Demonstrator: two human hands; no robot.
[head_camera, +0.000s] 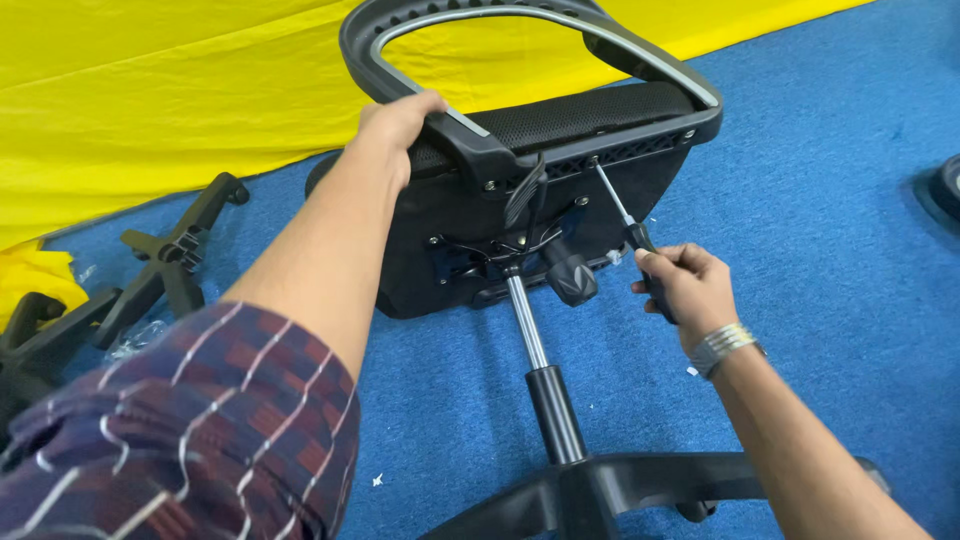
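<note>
Lying tipped on blue carpet, the black office chair shows its underside and chrome gas column toward six o'clock. Left hand grips the armrest; right hand clasps a screwdriver angled toward eleven o'clock.

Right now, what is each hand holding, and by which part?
Right hand grips the screwdriver by its handle; left hand grasps the chair at its armrest joint.
</note>
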